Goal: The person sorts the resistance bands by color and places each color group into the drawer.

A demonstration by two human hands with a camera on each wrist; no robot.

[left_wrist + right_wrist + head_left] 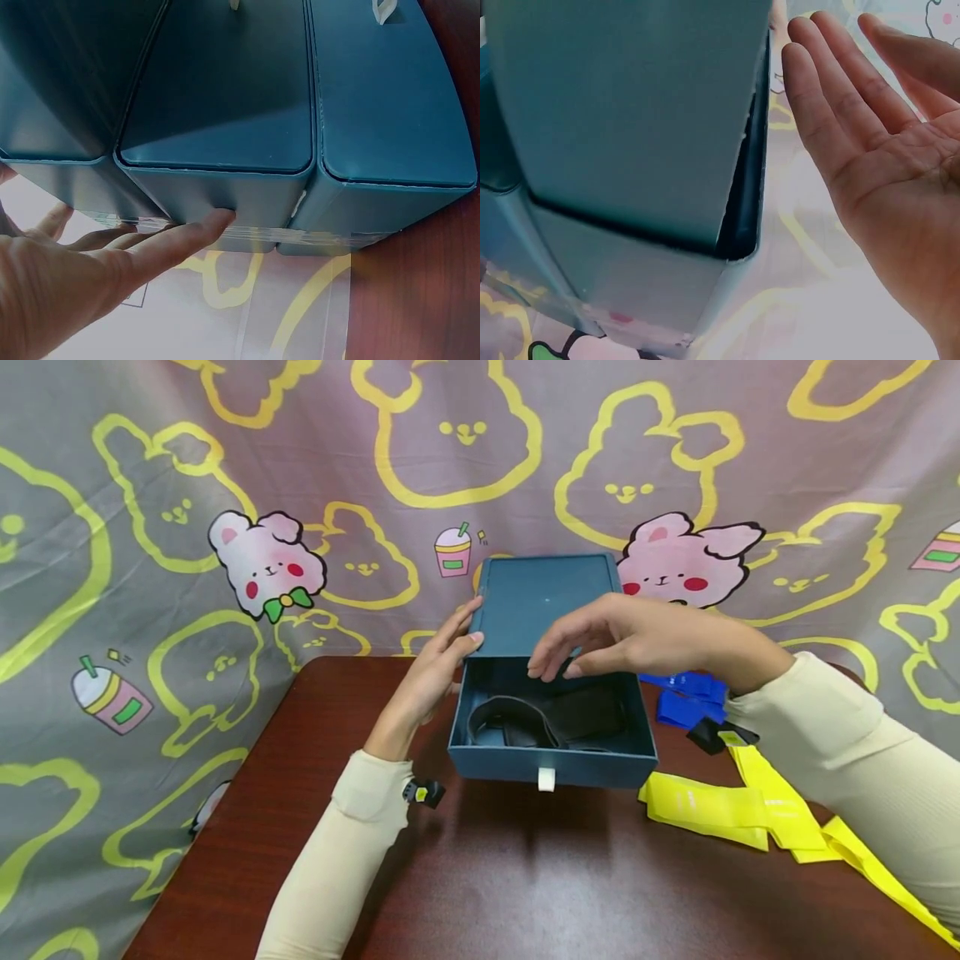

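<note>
Zero grip: my left hand (431,675), straight-fingered, touches blue box (543,597); my right hand (626,639) hovers loose above drawer (495,763); best brace box squarely.

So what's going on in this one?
A person's left hand rests against the side of a blue box whose top drawer is pulled out, with a black strap inside. The right hand is above the drawer, holding nothing. Yellow straps and blue straps lie on the table.

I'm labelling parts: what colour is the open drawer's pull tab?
White pull tab; clearest in the head view.
</note>
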